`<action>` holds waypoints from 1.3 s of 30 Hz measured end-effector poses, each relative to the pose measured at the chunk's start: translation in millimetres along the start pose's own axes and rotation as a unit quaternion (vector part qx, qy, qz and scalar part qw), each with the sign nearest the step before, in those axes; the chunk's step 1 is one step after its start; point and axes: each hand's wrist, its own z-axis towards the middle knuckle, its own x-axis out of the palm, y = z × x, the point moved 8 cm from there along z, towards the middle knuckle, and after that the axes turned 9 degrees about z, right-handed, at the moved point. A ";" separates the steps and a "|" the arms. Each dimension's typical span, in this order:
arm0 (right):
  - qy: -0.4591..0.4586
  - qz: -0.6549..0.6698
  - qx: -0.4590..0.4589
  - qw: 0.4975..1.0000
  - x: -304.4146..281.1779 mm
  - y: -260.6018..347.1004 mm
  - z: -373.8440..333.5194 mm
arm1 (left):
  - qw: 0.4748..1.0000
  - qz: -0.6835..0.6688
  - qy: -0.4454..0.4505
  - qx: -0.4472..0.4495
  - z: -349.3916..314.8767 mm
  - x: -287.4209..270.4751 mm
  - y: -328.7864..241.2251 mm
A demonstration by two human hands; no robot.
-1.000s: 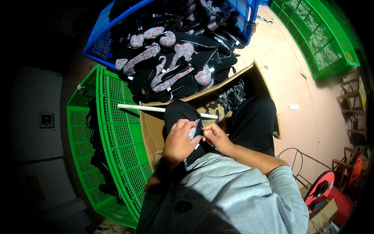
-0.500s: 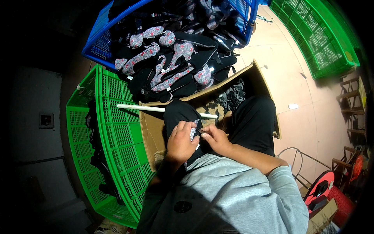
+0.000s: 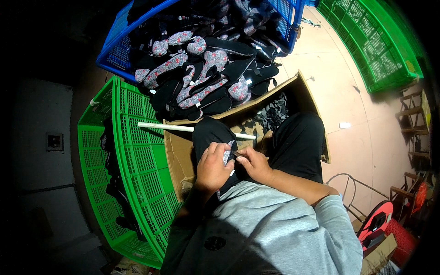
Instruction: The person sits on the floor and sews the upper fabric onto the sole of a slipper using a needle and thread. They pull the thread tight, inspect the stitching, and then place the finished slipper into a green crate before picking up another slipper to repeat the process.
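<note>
the work in hand is close, two-handed handling of a small patterned cloth piece (image 3: 227,156) with a dark edge, held over the person's left thigh. the left hand (image 3: 213,166) is on the near-left side of it, fingers bent over the top and thumb toward the lower edge, so it appears to be the steadying grip. the right hand (image 3: 253,163) is narrow, thumb and forefinger brought together at the dark edge; something thin and dark shows at their tips, but whether it is a small tool or a bit of the cloth i cannot tell. a white tag (image 3: 232,173) shows just below the piece.

as i judge it, this is a fine step at the edge, and the next move calls for a firm left hold and a small, controlled pinch or pull from the right, clear of the left thumb.

beyond the knees, a cardboard box (image 3: 178,153) holds dark scraps (image 3: 273,114), with a white rod (image 3: 156,125) across it, partly hidden by the left knee. a heap of similar patterned and black pieces (image 3: 201,98) spills from the blue crate (image 3: 103,61); a green crate (image 3: 147,176) stands at the left.
</note>
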 end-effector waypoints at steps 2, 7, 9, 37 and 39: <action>0.000 -0.003 -0.002 1.000 -0.1 0.8 0.2 | 1.000 0.002 0.001 0.000 0.0 0.6 0.4; -0.004 -0.015 -0.007 1.000 1.4 -2.2 0.5 | 1.000 0.006 0.005 -0.001 0.2 1.6 1.1; -0.006 -0.019 -0.008 1.000 0.9 0.0 0.8 | 1.000 0.008 0.007 0.000 0.2 1.6 1.2; -0.184 0.232 0.119 0.948 -20.4 -54.8 13.2 | 1.000 -0.002 0.014 -0.010 -5.8 4.5 3.6; -0.103 0.251 0.100 0.957 -3.9 -29.3 9.4 | 1.000 0.001 0.000 -0.002 -5.4 4.3 3.6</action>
